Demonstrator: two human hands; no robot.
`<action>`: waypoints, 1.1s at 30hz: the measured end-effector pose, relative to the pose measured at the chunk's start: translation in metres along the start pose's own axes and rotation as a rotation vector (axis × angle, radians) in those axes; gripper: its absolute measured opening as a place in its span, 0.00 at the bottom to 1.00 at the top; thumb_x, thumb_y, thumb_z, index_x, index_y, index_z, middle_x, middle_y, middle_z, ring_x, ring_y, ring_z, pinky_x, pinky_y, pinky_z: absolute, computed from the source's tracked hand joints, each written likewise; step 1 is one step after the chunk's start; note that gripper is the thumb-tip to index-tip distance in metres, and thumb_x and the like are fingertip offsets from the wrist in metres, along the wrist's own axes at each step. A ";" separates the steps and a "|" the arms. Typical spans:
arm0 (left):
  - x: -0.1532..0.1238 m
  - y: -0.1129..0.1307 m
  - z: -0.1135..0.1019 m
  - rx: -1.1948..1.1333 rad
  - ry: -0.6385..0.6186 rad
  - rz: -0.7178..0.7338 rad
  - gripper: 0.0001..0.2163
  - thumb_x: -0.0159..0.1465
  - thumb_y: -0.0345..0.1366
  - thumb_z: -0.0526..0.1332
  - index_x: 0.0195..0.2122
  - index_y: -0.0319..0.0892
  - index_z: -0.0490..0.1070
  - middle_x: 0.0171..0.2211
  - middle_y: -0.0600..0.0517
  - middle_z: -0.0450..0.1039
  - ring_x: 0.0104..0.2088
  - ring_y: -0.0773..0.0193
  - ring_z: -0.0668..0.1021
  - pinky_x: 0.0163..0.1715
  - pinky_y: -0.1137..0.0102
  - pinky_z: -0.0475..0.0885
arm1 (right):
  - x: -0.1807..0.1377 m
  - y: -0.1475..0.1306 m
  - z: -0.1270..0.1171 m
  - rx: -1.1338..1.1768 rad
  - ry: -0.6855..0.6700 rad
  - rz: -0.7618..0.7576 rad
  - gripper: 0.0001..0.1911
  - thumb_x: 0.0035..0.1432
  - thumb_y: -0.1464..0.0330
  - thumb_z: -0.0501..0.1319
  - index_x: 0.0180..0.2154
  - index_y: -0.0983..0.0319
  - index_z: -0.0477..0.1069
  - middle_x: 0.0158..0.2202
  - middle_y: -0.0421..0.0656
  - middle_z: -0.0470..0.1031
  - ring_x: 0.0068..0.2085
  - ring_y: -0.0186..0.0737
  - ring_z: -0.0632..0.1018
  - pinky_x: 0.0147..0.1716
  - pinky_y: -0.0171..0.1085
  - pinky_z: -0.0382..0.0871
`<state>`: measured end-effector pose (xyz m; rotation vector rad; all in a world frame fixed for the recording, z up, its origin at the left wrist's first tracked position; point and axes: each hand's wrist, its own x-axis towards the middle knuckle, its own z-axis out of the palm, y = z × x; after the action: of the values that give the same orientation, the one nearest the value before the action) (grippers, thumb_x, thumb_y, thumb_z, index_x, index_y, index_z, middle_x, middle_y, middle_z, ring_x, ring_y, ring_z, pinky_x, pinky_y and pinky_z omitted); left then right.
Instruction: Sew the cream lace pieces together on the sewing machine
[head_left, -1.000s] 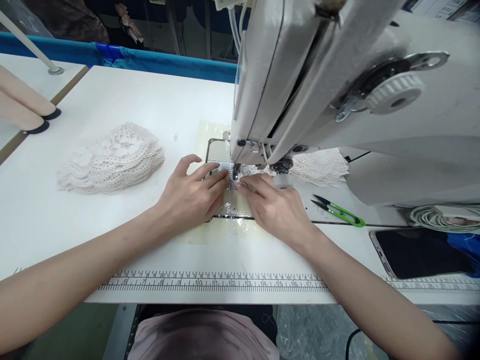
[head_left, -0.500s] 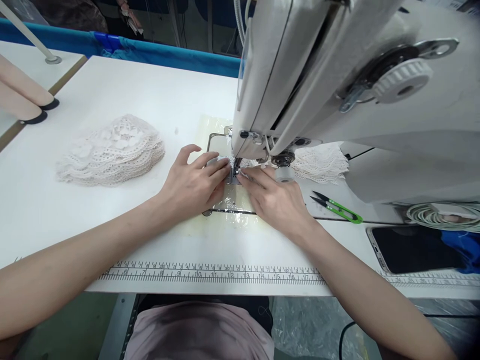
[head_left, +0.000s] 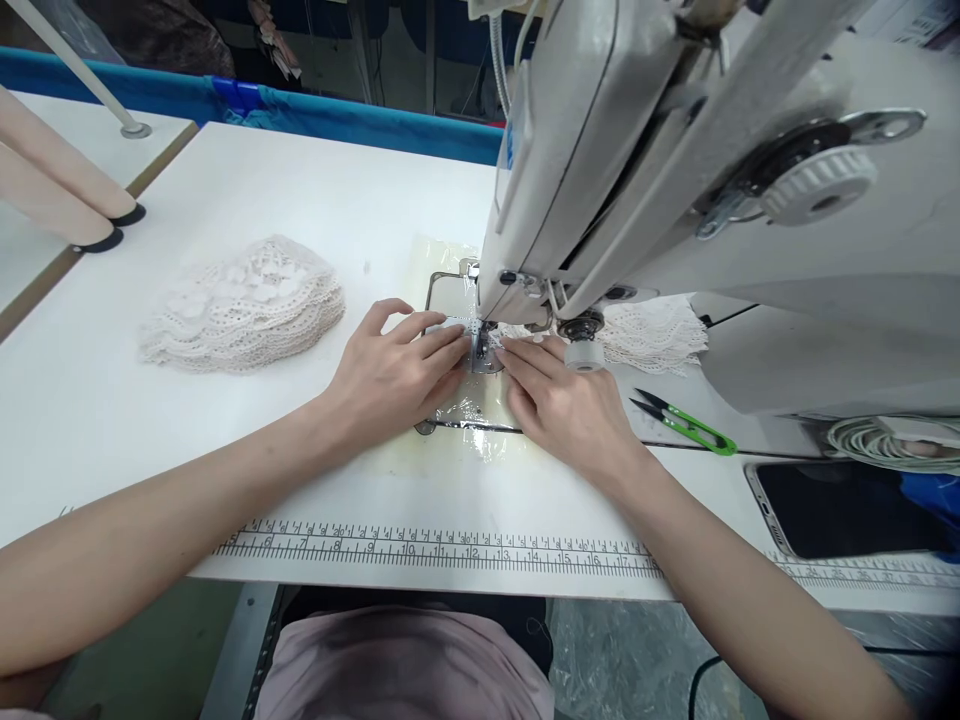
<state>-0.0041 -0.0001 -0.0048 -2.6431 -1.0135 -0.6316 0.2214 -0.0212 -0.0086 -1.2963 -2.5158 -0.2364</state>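
My left hand [head_left: 394, 375] rests on the sewing machine's needle plate [head_left: 457, 410], left of the presser foot [head_left: 482, 345]. Its outer fingers are spread and its fingertips touch thin whitish material by the foot. On the right, my right hand [head_left: 574, 400] lies with fingers stretched flat and thumb apart, fingertips on a strip of off-white lace [head_left: 525, 332] beside the foot. How far the lace runs under the foot is hidden. More lace [head_left: 652, 335] shows behind the right hand, under the machine head [head_left: 585, 200].
A stack of lace pieces [head_left: 247, 305] lies to the left. Green thread snips [head_left: 690, 428], a phone [head_left: 847, 508] and a coil of pale cord [head_left: 892, 440] sit to the right. A printed ruler [head_left: 405, 553] runs along the table's front edge.
The whole view has shifted slightly, moving everything a little right and down. My right fingertips have eased away from the presser foot and lie flatter; the left hand stays close to it.
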 end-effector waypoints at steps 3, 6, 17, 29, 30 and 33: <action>-0.002 0.005 -0.002 -0.059 0.047 0.027 0.13 0.69 0.35 0.57 0.52 0.41 0.71 0.48 0.50 0.79 0.49 0.56 0.79 0.46 0.58 0.69 | 0.002 -0.002 -0.003 0.130 -0.028 0.129 0.17 0.66 0.73 0.51 0.47 0.66 0.77 0.40 0.51 0.81 0.43 0.48 0.79 0.31 0.41 0.70; -0.004 0.014 -0.004 -0.246 0.057 -0.009 0.16 0.66 0.32 0.59 0.56 0.41 0.68 0.54 0.47 0.75 0.53 0.56 0.77 0.46 0.61 0.71 | 0.004 -0.002 -0.012 0.642 -0.100 0.270 0.11 0.62 0.73 0.58 0.38 0.61 0.79 0.36 0.45 0.81 0.38 0.41 0.79 0.33 0.39 0.71; 0.006 -0.003 -0.050 -1.418 -0.320 -0.514 0.11 0.62 0.43 0.65 0.37 0.42 0.68 0.32 0.55 0.72 0.32 0.67 0.76 0.29 0.72 0.72 | 0.008 -0.008 -0.019 1.953 -0.519 0.438 0.27 0.45 0.65 0.75 0.48 0.59 0.74 0.39 0.40 0.80 0.39 0.34 0.79 0.41 0.36 0.74; -0.045 0.012 -0.130 -0.644 -0.385 0.011 0.06 0.65 0.34 0.61 0.40 0.52 0.76 0.28 0.59 0.78 0.26 0.69 0.77 0.25 0.74 0.66 | 0.027 -0.045 -0.039 1.401 -0.390 0.242 0.14 0.59 0.70 0.57 0.42 0.57 0.79 0.33 0.40 0.81 0.33 0.34 0.78 0.33 0.35 0.72; -0.054 0.013 -0.131 -0.721 -0.481 -0.002 0.06 0.64 0.35 0.62 0.40 0.54 0.76 0.28 0.60 0.78 0.25 0.71 0.77 0.25 0.76 0.67 | 0.030 -0.048 -0.039 1.409 -0.375 0.216 0.16 0.59 0.71 0.54 0.42 0.58 0.79 0.40 0.42 0.82 0.40 0.37 0.79 0.36 0.36 0.72; -0.071 0.003 -0.121 -0.760 -0.309 -0.248 0.08 0.67 0.38 0.59 0.45 0.53 0.75 0.36 0.58 0.80 0.31 0.70 0.79 0.30 0.77 0.71 | 0.038 -0.058 -0.040 1.469 -0.348 0.208 0.18 0.63 0.69 0.50 0.41 0.59 0.79 0.48 0.45 0.80 0.49 0.40 0.78 0.37 0.36 0.72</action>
<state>-0.0869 -0.0877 0.0676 -3.3785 -1.4288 -0.8016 0.1609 -0.0363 0.0410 -0.8638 -1.7962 1.6333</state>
